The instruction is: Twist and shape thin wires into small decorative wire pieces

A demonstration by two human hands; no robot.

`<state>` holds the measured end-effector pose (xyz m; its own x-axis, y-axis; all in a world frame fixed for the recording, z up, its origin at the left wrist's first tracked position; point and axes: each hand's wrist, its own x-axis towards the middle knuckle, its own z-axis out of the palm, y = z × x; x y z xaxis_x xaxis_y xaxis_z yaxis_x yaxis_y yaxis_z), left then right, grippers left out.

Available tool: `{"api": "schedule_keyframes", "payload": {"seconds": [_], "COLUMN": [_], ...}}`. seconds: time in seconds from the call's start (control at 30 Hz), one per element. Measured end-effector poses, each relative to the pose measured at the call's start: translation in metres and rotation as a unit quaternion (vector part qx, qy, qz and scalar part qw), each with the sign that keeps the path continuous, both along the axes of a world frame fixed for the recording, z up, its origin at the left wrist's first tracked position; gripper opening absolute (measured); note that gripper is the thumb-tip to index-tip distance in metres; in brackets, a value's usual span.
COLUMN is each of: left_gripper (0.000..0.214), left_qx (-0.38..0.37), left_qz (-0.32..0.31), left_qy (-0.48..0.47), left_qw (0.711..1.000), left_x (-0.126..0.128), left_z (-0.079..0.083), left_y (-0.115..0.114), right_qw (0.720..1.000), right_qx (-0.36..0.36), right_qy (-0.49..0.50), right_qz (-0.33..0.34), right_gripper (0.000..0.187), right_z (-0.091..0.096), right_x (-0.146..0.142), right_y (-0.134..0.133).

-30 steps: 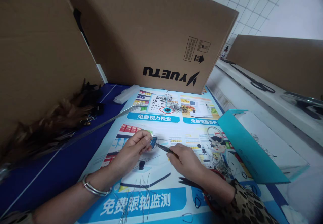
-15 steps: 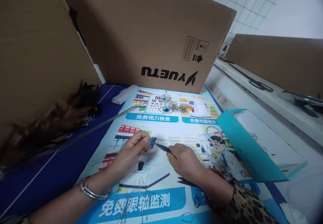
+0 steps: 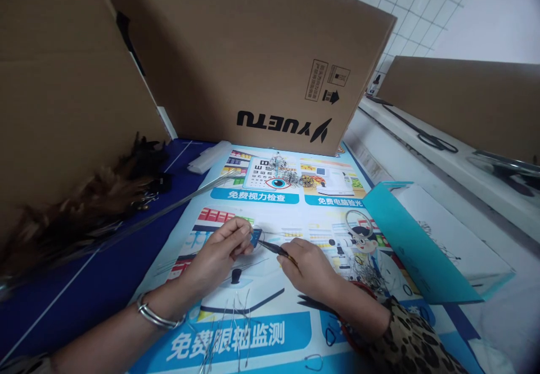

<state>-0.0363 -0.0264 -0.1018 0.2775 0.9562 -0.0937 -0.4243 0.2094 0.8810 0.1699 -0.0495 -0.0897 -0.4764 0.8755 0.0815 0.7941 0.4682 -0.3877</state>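
Observation:
My left hand (image 3: 230,242) is closed in a pinch on a thin metal wire (image 3: 278,233), whose free length runs off to the right. Black pointed tweezers (image 3: 272,246) sit in the grip of my right hand (image 3: 310,267), their tip close to the left fingertips. Whether the tip touches the wire I cannot tell. Several loose wire lengths (image 3: 236,329) lie on the printed sheet below my hands. Beside my right forearm is a tangle of bent wire pieces (image 3: 367,275). Red-handled scissors (image 3: 314,305) rest partly hidden under that forearm.
A large cardboard box (image 3: 253,53) stands behind the printed sheet (image 3: 270,213). Brown feathers (image 3: 84,205) and a long bundle of wires (image 3: 189,197) lie at left. A teal box (image 3: 422,250) stands open at right. Wire clusters (image 3: 291,178) sit farther back.
The tweezers have shifted slightly in my right hand, showing more of their yellowish part. My left hand keeps nearly the same place and pinch.

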Motion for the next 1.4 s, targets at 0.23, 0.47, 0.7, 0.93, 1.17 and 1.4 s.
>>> {"api": "schedule_keyframes", "payload": {"seconds": [0.23, 0.47, 0.7, 0.93, 1.17, 1.4], "left_gripper": [0.015, 0.015, 0.015, 0.017, 0.018, 0.019], "left_qx": [-0.054, -0.067, -0.058, -0.001, 0.046, 0.041], "left_qz": [-0.02, -0.028, -0.018, -0.025, -0.029, -0.027], "left_qy": [-0.066, -0.088, -0.075, 0.068, 0.155, 0.134], "left_qw": [0.996, 0.994, 0.995, 0.997, 0.986, 0.99], "left_x": [-0.002, -0.001, -0.001, -0.006, -0.005, -0.002], "left_z": [0.0, -0.001, -0.001, -0.006, -0.017, -0.019], "left_y": [0.003, 0.004, 0.003, 0.005, 0.004, 0.003], "right_qw": [0.999, 1.0, 1.0, 0.999, 0.997, 0.996], "right_qx": [0.007, 0.009, 0.022, 0.026, 0.042, 0.057], "right_qy": [0.033, 0.029, 0.002, -0.029, -0.057, -0.062], "right_qz": [0.009, -0.001, -0.009, 0.004, 0.002, -0.009], "right_gripper": [0.014, 0.015, 0.018, 0.02, 0.022, 0.022], "right_z": [-0.002, 0.0, 0.001, 0.004, 0.004, 0.007], "right_x": [0.0, -0.001, 0.0, -0.002, -0.003, -0.006], "right_y": [0.0, -0.001, -0.002, -0.004, -0.006, -0.008]}}
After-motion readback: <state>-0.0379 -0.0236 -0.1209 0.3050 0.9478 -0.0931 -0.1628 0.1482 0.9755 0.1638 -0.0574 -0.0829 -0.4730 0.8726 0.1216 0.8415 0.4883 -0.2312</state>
